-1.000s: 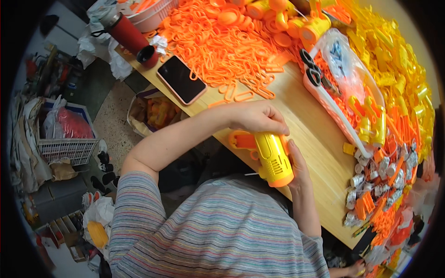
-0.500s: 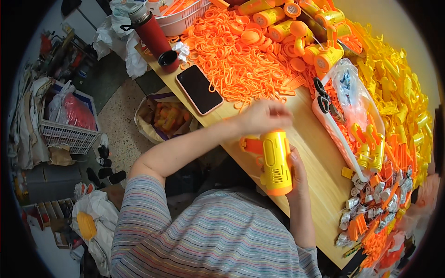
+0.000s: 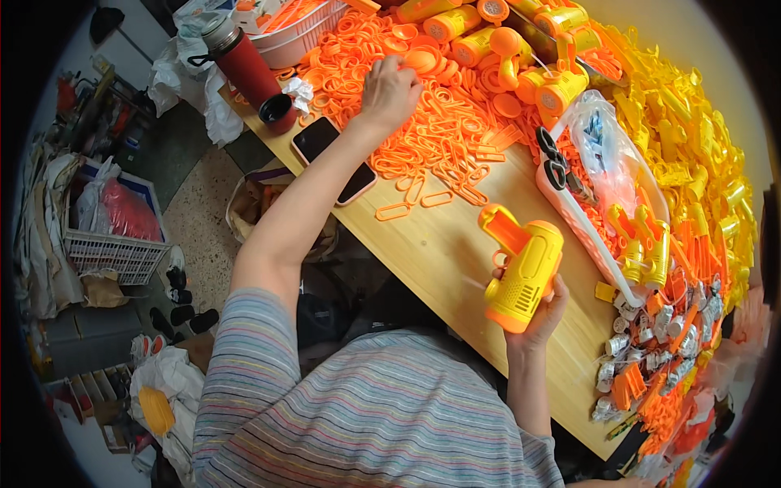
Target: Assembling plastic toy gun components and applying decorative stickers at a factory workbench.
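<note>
In my right hand (image 3: 547, 320) is a yellow plastic toy housing (image 3: 529, 272) with slotted vents and an orange end. The fingers wrap round its lower right side, and it is tilted above the table. An orange flap-like handle (image 3: 504, 230) sticks out from its upper left. My left hand (image 3: 392, 93) reaches far over the table to a heap of orange plastic loops and rings (image 3: 431, 134). Its fingers are curled down beside round orange caps (image 3: 421, 62); the fingertips are hidden, so what they grip does not show.
A dark phone (image 3: 358, 180) lies partly under my left forearm. Near it stand a red thermos (image 3: 252, 69) and its cup (image 3: 277, 114). On the right are a white-and-pink tray (image 3: 582, 228) with black-handled scissors (image 3: 553, 159), yellow parts (image 3: 675, 122) and small wired motors (image 3: 622, 346).
My left hand has moved from above the toy housing forward and left to the orange heap. My right hand has shifted the housing slightly right and tilted it, and its orange handle now points up-left.
</note>
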`<state>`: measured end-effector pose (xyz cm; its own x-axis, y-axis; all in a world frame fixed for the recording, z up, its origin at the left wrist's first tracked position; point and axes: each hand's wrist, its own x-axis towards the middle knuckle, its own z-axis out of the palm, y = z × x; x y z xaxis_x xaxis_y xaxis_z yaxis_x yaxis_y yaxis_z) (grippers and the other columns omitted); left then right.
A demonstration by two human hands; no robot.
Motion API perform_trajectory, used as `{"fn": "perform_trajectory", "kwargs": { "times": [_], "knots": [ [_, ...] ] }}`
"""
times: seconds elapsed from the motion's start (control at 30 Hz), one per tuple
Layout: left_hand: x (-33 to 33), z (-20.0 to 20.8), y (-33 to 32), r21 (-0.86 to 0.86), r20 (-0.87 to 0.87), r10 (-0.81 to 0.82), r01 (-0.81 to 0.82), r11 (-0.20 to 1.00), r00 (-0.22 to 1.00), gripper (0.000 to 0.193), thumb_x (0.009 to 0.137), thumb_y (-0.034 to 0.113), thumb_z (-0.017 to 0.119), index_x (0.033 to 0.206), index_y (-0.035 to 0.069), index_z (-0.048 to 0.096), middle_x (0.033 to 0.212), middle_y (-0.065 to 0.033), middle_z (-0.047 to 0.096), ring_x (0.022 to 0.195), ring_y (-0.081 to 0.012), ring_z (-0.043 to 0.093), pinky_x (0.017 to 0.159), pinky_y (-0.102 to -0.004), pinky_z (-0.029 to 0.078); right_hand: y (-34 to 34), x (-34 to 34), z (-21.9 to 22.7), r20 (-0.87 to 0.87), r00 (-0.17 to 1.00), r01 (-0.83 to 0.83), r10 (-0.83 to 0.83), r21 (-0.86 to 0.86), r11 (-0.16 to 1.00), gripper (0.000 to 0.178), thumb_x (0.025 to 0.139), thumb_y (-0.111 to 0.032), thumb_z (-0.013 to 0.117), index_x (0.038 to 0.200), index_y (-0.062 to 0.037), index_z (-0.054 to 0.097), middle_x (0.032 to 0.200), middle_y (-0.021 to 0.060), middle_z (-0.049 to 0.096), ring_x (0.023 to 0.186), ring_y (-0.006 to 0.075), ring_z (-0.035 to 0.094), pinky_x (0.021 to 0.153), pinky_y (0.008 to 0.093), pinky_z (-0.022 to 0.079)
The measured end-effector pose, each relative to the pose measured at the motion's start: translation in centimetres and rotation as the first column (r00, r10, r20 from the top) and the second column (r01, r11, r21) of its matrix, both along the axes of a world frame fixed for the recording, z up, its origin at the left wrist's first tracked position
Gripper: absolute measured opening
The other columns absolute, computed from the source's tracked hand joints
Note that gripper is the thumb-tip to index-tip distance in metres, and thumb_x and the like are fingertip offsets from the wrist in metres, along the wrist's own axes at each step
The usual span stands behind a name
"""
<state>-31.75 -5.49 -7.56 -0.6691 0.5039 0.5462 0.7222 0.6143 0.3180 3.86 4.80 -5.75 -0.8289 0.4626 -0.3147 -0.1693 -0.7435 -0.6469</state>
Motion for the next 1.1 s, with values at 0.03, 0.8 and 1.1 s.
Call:
{"fn": "perform_trajectory", "kwargs": {
  "times": [0.03, 0.8, 1.1],
  "knots": [
    [0.9, 0.0, 0.2, 0.179, -0.141, -0.057, 0.082, 0.98, 0.988, 0.019, 0.085, 0.019, 0.064, 0.084, 0.0, 0.062, 0.103, -0.0143, 0.058, 0.095, -0.028, 0.057, 0.086, -0.0392, 0.049, 0.4, 0.1, -0.1, -0.05, 0.999, 0.017, -0.019, -0.025, 1.0, 0.064, 0.085, -0.051, 0.049, 0.128, -0.0038, 0.046, 0.109, 0.0199, 0.058, 0.089, 0.0331, 0.06, 0.08, 0.0448, 0.05],
    [23.7, -1.9, -1.6, 0.554, 0.408, -0.85, -0.649, 0.521, -0.333, 0.014, 0.093, 0.01, 0.052, 0.101, -0.001, 0.046, 0.103, -0.0168, 0.058, 0.095, -0.0249, 0.061, 0.089, -0.0404, 0.052, 0.0, 0.2, -0.5, -0.179, 0.97, 0.189, -0.165, 0.122, 0.974, 0.066, 0.084, -0.043, 0.06, 0.136, -0.0097, 0.035, 0.116, 0.0172, 0.054, 0.1, 0.0357, 0.061, 0.089, 0.0516, 0.048],
    [26.2, -0.3, -0.2, 0.651, 0.408, -0.866, -0.574, 0.497, -0.288, 0.018, 0.092, 0.006, 0.054, 0.11, 0.001, 0.055, 0.109, -0.0091, 0.061, 0.106, -0.0173, 0.057, 0.093, -0.0335, 0.048, -0.9, 0.2, -1.3, -0.056, 0.975, 0.221, -0.215, 0.153, 0.963, 0.065, 0.084, -0.037, 0.058, 0.133, -0.0009, 0.037, 0.123, 0.0177, 0.054, 0.118, 0.0335, 0.05, 0.103, 0.0448, 0.038]
  ]
}}
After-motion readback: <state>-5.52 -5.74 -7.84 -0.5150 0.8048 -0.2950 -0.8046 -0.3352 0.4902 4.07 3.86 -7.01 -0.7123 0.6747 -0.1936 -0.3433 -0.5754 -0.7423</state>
